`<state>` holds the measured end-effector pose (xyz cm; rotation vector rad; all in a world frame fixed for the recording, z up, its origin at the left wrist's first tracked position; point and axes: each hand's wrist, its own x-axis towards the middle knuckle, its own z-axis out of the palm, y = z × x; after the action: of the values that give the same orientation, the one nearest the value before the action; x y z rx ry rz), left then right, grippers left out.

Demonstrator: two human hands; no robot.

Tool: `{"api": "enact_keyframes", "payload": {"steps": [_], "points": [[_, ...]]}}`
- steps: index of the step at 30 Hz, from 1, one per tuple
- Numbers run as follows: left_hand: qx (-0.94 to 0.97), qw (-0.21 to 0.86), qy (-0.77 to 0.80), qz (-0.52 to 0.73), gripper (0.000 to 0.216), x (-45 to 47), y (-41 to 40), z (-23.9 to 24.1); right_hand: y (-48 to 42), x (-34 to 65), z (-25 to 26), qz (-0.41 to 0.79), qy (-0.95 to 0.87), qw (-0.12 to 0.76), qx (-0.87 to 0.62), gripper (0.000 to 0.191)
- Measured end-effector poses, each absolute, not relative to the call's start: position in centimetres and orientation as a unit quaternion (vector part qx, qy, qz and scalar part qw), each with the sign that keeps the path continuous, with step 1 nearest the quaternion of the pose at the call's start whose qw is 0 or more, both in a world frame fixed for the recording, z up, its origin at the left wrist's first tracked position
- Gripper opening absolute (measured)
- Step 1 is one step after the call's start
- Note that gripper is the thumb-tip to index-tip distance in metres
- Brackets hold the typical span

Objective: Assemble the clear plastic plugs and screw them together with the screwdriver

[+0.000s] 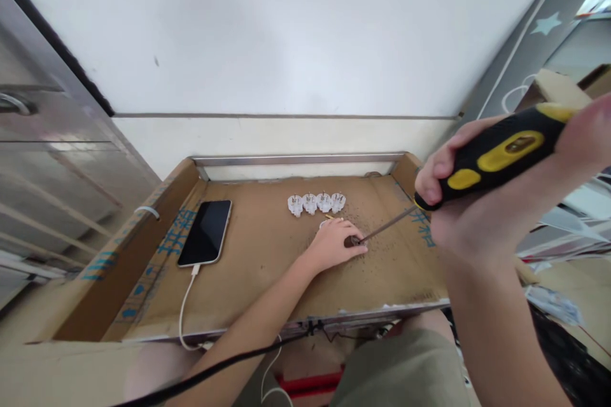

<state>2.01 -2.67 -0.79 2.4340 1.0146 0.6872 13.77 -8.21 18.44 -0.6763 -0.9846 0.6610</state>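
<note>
My right hand [458, 203] is closed around the black and yellow handle of a screwdriver [496, 154], held up close to the camera. Its thin metal shaft slants down and left to a tip at a small dark part [352, 241]. My left hand [334, 243] rests on the cardboard-covered table [267, 267], fingers curled over a small white piece that is mostly hidden, right at the screwdriver tip. Just behind that hand, a row of several white plug parts [316, 203] lies on the cardboard.
A black phone [206, 231] lies face up at the left with a white charging cable [184, 311] running off the front edge. Raised cardboard walls and a metal rail border the table. A black cable crosses below the front edge. Dark specks litter the cardboard.
</note>
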Motion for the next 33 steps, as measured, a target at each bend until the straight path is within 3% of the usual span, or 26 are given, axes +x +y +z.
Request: {"api": "enact_keyframes", "payload": {"steps": [9, 15, 19, 22, 28, 31, 33], "points": [[0.874, 0.210, 0.368, 0.238, 0.020, 2.1, -2.8, -0.5, -7.8, 13.8, 19.4, 0.318, -0.474, 0.758, -0.316, 0.035], [0.874, 0.205, 0.379, 0.227, 0.019, 2.2, -3.0, -0.3, -8.7, 13.1, 19.6, 0.348, -0.508, 0.715, -0.331, 0.032], [0.877, 0.196, 0.375, 0.227, 0.019, 2.2, -3.0, -0.3, -7.8, 12.9, 19.4, 0.352, -0.520, 0.714, -0.310, 0.042], [0.879, 0.188, 0.375, 0.227, 0.020, 2.2, -2.9, -0.3, -6.6, 13.4, 19.7, 0.394, -0.569, 0.661, -0.290, 0.045], [0.876, 0.168, 0.389, 0.228, 0.018, 2.4, -3.0, -0.4, -5.3, 14.7, 20.5, 0.496, -0.635, 0.548, -0.226, 0.034], [0.876, 0.168, 0.391, 0.226, 0.016, 2.4, -3.1, -0.3, -4.6, 15.6, 20.4, 0.577, -0.679, 0.436, -0.127, 0.036], [0.877, 0.172, 0.390, 0.222, 0.016, 2.4, -3.2, -0.2, -4.0, 16.4, 20.2, 0.601, -0.678, 0.415, -0.081, 0.039]]}}
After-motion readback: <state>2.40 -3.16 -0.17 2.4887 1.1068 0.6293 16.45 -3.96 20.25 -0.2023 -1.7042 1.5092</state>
